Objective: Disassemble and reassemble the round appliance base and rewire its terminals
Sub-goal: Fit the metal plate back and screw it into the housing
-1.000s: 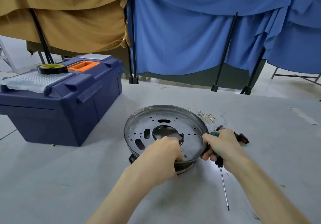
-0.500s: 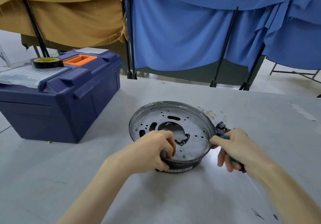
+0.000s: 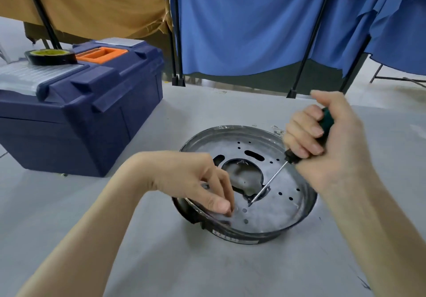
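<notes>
Our right grip (image 3: 327, 142) clasps the screwdriver (image 3: 289, 158), tip at the central opening of the round appliance base (image 3: 276, 215); our left grip (image 3: 196, 181) rests curled fingertips on its plate, and we cannot tell if they pinch anything.

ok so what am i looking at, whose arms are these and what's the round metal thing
No machine here: these are a person's two bare arms, filmed by a wide-angle camera worn on their head, looking forward and down, so the arms enter from the bottom. On the grey table sits a round appliance base, a shallow metal dish with holes and a large central opening. The right hand grips a green-handled screwdriver, its tip at the edge of that opening. The left hand rests curled fingers on the dish near its rim; whether it pinches something small, I cannot tell. At left stands a blue toolbox with a roll of black tape on top.
</notes>
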Motion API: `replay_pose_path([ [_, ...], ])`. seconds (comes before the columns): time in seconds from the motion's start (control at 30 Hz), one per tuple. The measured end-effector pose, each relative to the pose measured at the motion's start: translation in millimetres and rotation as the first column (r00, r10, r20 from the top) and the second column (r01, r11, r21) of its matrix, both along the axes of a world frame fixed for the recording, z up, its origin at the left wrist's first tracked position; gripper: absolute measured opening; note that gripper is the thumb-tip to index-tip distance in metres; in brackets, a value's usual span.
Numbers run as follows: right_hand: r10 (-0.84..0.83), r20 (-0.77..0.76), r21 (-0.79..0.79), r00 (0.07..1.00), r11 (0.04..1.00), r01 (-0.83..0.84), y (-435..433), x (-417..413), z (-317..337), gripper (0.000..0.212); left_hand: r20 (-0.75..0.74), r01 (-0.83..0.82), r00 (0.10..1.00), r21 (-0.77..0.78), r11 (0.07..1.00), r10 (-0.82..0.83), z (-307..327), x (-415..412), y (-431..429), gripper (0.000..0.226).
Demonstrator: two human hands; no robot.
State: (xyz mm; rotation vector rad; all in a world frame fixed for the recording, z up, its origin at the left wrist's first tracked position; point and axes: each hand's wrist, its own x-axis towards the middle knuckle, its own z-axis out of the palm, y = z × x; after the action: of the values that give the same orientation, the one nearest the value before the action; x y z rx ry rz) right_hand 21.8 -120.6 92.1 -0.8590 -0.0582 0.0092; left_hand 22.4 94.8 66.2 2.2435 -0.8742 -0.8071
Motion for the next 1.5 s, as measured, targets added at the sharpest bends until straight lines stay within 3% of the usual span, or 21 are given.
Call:
replay_pose_path([
  [0.2,0.067,0.003,-0.053,0.998,0.996,-0.067,29,-3,-21,0.039,0.096,-0.229,0.969,0.017,0.973,0.227,-14,11,-16,0.018],
  [0.9,0.135,0.027,-0.151,0.991,0.980,-0.129,34,-6,-29,0.043,0.115,-0.292,0.949,-0.036,0.956,0.295,-27,8,-17,0.023],
  [1.03,0.255,0.145,-0.218,0.956,0.951,-0.220,38,-15,-25,0.042,0.141,-0.316,0.934,-0.097,0.944,0.327,-33,3,-17,0.027],
  [1.17,0.485,0.294,-0.346,0.824,0.857,-0.381,40,-28,-22,0.039,0.214,-0.346,0.901,-0.168,0.923,0.376,-39,-1,-14,0.033],
  [1.27,0.501,0.373,-0.535,0.781,0.804,-0.261,32,-31,-20,0.036,0.227,-0.320,0.898,-0.249,0.914,0.377,-38,-4,-11,0.027],
  [1.4,0.430,0.489,-0.714,0.759,0.697,0.065,21,-26,-16,0.042,-0.015,-0.231,0.968,-0.438,0.869,0.250,-28,-8,2,0.029],
  [1.5,0.396,0.586,-0.758,0.707,0.576,0.306,22,-24,-16,0.035,-0.151,-0.215,0.976,-0.594,0.775,0.155,-22,-10,9,0.051],
])
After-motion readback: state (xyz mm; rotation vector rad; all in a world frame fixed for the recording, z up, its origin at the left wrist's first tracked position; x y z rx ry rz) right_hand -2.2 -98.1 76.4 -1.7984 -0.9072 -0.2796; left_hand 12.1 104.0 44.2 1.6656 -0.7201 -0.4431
